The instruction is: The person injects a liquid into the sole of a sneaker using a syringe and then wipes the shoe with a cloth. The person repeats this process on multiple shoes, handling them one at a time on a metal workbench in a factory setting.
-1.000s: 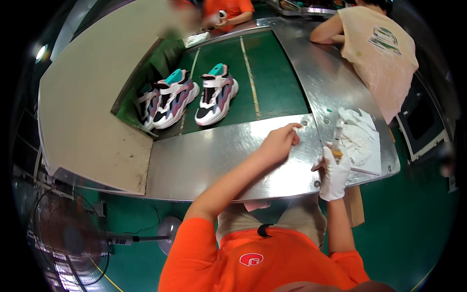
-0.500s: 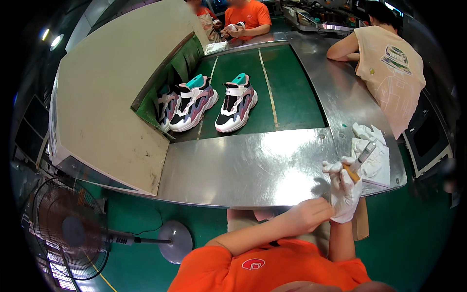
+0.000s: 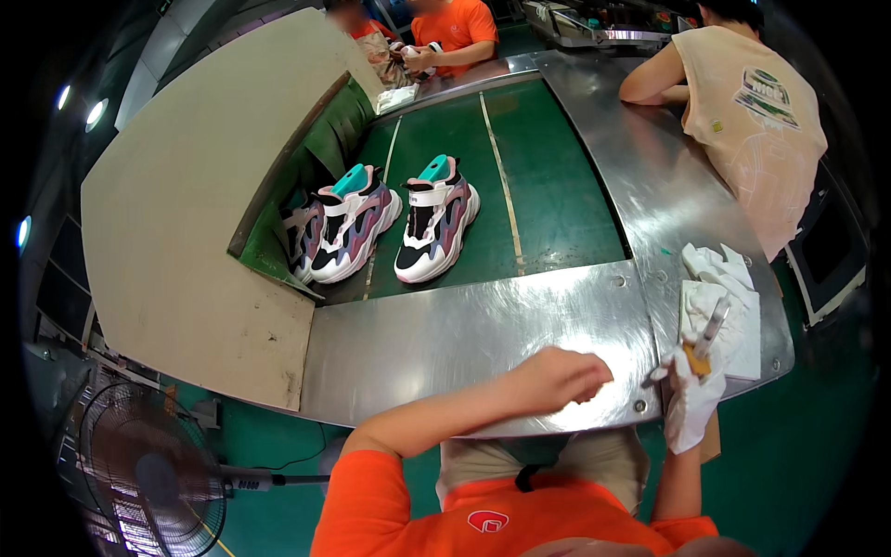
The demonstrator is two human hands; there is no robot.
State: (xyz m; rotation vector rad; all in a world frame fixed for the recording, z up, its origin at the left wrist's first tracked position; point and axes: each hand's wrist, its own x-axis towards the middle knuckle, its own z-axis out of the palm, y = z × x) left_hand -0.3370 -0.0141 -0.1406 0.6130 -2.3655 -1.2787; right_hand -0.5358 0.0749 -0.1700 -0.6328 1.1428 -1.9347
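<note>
My left hand is bare and rests on the steel table near its front edge, fingers curled together with nothing in them. My right hand wears a white glove and holds a thin pen-like tool with an orange piece at its grip, raised over white cloths at the table's right end. Two white, purple and black sneakers with teal insoles stand on the green conveyor belt beyond the table. A third sneaker is partly hidden behind them.
A large beige housing covers the belt's left side. A person in a beige sleeveless shirt stands at the right of the belt, and people in orange work at its far end. A floor fan stands at lower left.
My left hand has drawn back from the table's far right part to its front edge. The gloved right hand still holds the tool near the cloths. The view has tilted.
</note>
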